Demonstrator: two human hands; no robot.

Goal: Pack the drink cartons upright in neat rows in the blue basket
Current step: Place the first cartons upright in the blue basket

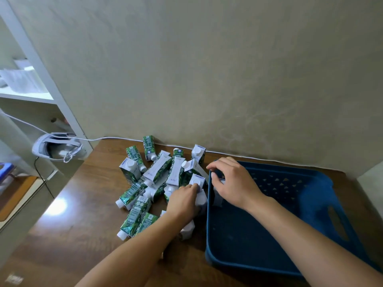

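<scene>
Against the beige wall [228, 69], a brown wooden table [72, 214] carried the blue basket [310, 204] at right w/ a jumbled heap of green-and-white drink cartons [157, 175] touching its left wall, most lying flat, a few upright. White shelving [41, 65] and a white headset [56, 148] w/ cable sat at left. Carton print was too small to read. Right hand [234, 183], fingers curled, gripped one carton [218, 195] upright in the basket's near-left corner, mostly hidden by the hand. Left hand [183, 200] pinched a white-topped carton [198, 182] just outside the rim.
</scene>
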